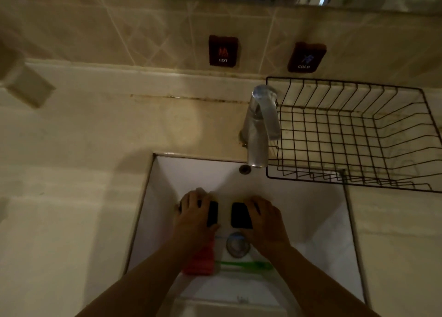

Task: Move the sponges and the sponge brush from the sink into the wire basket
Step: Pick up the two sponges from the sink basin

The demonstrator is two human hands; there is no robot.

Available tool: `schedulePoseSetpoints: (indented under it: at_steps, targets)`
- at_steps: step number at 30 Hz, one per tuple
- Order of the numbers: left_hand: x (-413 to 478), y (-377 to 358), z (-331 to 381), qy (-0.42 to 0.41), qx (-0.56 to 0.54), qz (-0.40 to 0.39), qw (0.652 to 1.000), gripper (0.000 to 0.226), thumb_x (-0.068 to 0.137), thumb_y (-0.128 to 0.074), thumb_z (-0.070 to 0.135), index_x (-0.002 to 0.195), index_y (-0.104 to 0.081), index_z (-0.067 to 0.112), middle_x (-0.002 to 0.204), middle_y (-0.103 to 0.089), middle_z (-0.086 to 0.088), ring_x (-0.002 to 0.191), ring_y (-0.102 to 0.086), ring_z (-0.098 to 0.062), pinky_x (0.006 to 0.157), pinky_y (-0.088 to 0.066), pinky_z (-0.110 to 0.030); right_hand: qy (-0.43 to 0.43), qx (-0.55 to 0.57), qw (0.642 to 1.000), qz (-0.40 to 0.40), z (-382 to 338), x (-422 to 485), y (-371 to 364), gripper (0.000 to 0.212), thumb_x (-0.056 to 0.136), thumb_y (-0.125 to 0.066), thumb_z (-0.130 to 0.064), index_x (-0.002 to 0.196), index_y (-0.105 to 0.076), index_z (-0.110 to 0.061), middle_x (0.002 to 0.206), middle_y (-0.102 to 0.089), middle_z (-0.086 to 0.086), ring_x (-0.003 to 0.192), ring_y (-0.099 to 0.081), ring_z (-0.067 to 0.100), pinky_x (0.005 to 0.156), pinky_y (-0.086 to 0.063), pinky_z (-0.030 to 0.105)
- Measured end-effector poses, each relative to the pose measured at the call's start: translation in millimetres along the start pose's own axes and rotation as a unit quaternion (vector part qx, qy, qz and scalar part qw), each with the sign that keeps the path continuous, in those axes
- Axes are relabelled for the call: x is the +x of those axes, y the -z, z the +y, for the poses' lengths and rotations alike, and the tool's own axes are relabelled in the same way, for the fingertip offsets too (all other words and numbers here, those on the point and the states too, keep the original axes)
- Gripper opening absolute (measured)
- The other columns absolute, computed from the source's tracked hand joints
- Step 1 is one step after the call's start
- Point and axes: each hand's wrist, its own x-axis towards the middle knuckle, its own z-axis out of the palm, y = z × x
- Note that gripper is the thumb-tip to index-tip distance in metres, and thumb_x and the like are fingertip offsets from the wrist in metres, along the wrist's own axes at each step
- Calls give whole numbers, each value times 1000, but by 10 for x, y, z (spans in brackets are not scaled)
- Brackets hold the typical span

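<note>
Down in the sink [311,211], near the back wall: left hand [193,217] spread over a dark sponge [212,213], fingers curled across its top, thumb side near the front edge. Looks like a grip being set, but can't tell if actually closed on it or just resting flat. Right hand [267,221] same story on the second dark sponge [240,215], fingers draped over its right half, left part of the sponge showing bare. Can't tell grip vs. rest there either. The 2 sponges just beside each other w/ a pale gap between, both apparently on the sink floor, not lifted.

Outward from the hands: drain [237,245] just in front of the sponges, between the wrists. Red ribbed sponge [199,260] partly under the left forearm, closer to the front. Green handle of the sponge brush [244,266] lying across the floor, running right from the red sponge; whether they're joined can't be told, blurred. Tap [259,127] at the back rim, spout over the overflow hole. Wire basket [354,134] on the counter to the right of the tap, front corner overhanging the sink rim, nothing visible inside. HOT and COLD plaques on the tiled wall behind.

Step in hand, judged: pickup of the 2 dark sponges, i.e. first items; basket empty so task barely begun.

Next move calls for: pinch each sponge firmly, lift clear of the sink wall, carry up and right, pass in front of the tap w/o knocking the spout, drop over the basket rim. Left hand has the longer reach across. Then back for red sponge and green brush.
</note>
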Motion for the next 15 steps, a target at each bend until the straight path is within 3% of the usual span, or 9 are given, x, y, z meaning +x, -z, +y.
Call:
schedulePoseSetpoints:
  at_steps: [8, 15]
  targets:
    - [11, -107, 70, 38, 14, -32, 999, 92, 76, -68, 53, 149, -20, 25, 149, -19, -9, 136, -21, -33, 105, -36, -50, -16, 1, 1000, 5, -39, -8, -115, 75, 69, -79, -40, 134, -50, -15, 133, -54, 13, 121, -50, 36, 96, -45, 50]
    - [37, -129, 63, 40, -6, -12, 999, 81, 81, -65, 48, 148, -25, 27, 147, -25, -6, 135, -25, -30, 104, -37, -47, -21, 22, 1000, 2, -69, -13, -93, 72, 75, -73, -37, 138, -46, -16, 138, -49, 11, 128, -43, 33, 102, -39, 49]
